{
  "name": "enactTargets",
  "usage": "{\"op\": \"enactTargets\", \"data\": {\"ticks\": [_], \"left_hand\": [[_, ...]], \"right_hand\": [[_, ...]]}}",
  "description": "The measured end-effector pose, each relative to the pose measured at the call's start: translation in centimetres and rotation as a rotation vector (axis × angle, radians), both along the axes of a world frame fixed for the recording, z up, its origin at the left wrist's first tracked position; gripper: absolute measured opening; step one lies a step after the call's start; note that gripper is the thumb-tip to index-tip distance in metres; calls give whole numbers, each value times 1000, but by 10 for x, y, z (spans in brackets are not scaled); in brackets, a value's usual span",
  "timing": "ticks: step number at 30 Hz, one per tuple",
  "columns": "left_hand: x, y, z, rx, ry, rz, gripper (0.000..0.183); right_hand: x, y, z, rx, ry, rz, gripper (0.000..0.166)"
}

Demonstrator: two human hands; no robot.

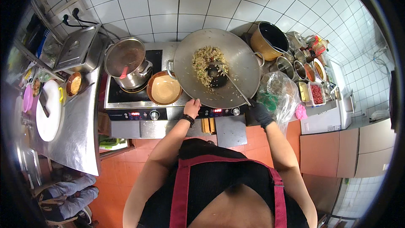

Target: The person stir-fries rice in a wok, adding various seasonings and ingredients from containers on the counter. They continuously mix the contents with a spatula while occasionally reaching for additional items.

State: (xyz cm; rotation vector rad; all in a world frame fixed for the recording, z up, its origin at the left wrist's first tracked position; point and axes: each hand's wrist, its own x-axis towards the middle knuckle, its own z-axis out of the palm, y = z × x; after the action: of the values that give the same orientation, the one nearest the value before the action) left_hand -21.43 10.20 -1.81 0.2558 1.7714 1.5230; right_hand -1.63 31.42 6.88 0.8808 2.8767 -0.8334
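A wide metal wok (243,53) sits on the induction cooker, with fried rice (201,58) heaped on its left half. My right hand (261,112), in a black glove, grips the long handle of a metal ladle (235,85) whose bowl rests against the rice. Bare but for a dark beaded bracelet, my left hand (192,109) is at the wok's near left rim, fingers together; whether it pinches the rim cannot be told. Left of the wok, a brown-rimmed bowl (165,89) with a pale inside stands by a steel pot (131,80).
On the left steel counter are a white cutting board (50,123) with a knife (43,104) and a lidded steel container (77,50). At right stand a deep pot (269,44), a clear plastic bag (283,91) and tubs of ingredients (316,95). Another person's legs (71,193) show lower left.
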Motion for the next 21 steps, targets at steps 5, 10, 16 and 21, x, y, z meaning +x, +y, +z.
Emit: {"op": "enactTargets", "data": {"ticks": [5,10,16,21], "left_hand": [[-1,-4,-5,-40,21,37,32],[2,0,-4,-28,65,36,32],[4,1,1,-40,44,61,32],[2,-7,-3,20,-121,35,37]], "right_hand": [[3,-5,47,-772,76,-536,28],[-26,-5,36,-570,131,-382,24],[-20,32,27,-854,100,-304,28],[-48,7,38,-314,-57,-102,32]]}}
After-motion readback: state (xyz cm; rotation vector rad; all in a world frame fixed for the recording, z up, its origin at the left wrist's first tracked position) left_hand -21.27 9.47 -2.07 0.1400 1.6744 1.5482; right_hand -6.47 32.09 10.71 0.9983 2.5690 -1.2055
